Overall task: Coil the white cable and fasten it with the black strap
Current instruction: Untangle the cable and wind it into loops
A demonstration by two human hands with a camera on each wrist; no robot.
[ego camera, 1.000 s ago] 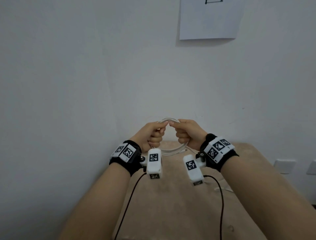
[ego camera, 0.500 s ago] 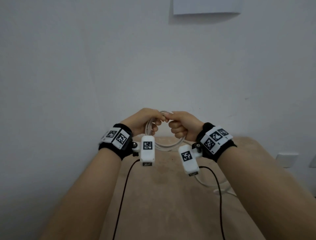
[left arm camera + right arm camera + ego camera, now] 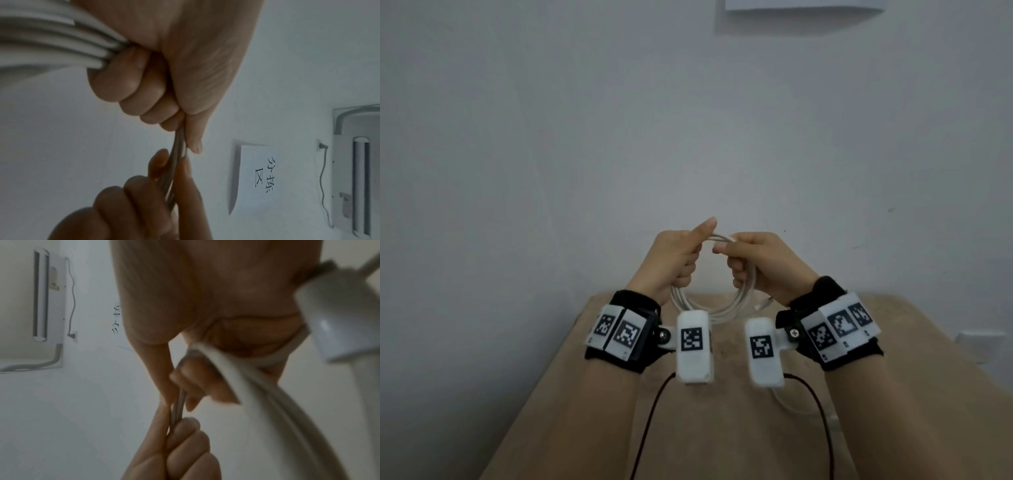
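Observation:
The white cable is wound into a loop of several turns and held upright above the table's far end. My left hand grips the loop's left side with curled fingers, its thumb pointing up. In the left wrist view the cable runs as a bundle into that fist. My right hand pinches the top strands and curls round the right side. The cable passes under its fingers in the right wrist view. A loose cable end hangs by the right wrist. No black strap shows in any view.
A tan table lies below my forearms, against a plain white wall. More white cable trails on it near the right wrist. A sheet of paper hangs on the wall above. A wall socket sits at the right.
My hands' fingertips, which met at the top of the loop, have drawn slightly apart. The left thumb has lifted straight. More of the loop shows hanging below the hands.

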